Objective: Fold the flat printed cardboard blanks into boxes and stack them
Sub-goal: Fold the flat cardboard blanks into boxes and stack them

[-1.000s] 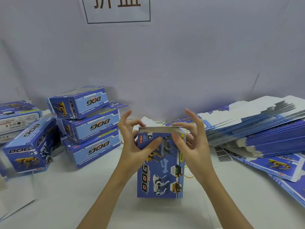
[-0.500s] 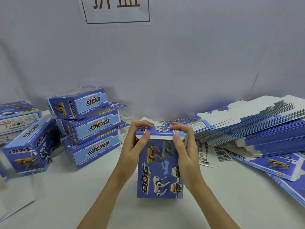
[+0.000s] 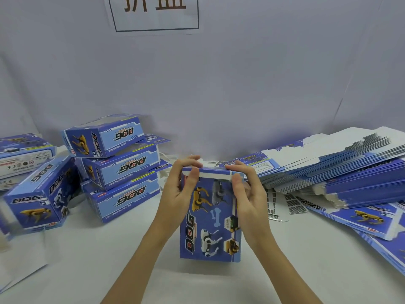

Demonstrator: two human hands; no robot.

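A blue printed box (image 3: 209, 224) with dog pictures stands upright on the white table in front of me. My left hand (image 3: 177, 194) grips its upper left corner, fingers curled over the top flap and thumb on the front. My right hand (image 3: 247, 194) grips the upper right corner the same way. The top flap (image 3: 213, 173) lies folded down across the opening, its white edge showing between my thumbs. A tall pile of flat blanks (image 3: 339, 170) lies to the right.
Three folded boxes (image 3: 122, 165) are stacked at the left, with more folded boxes (image 3: 37, 194) beside them at the far left. Loose flat blanks (image 3: 368, 218) lie at the right near the table edge. A grey backdrop with a paper sign (image 3: 155, 12) stands behind.
A second ago my fingers were spread above the open top. Both hands have since closed down on the top flap and now press it into place.
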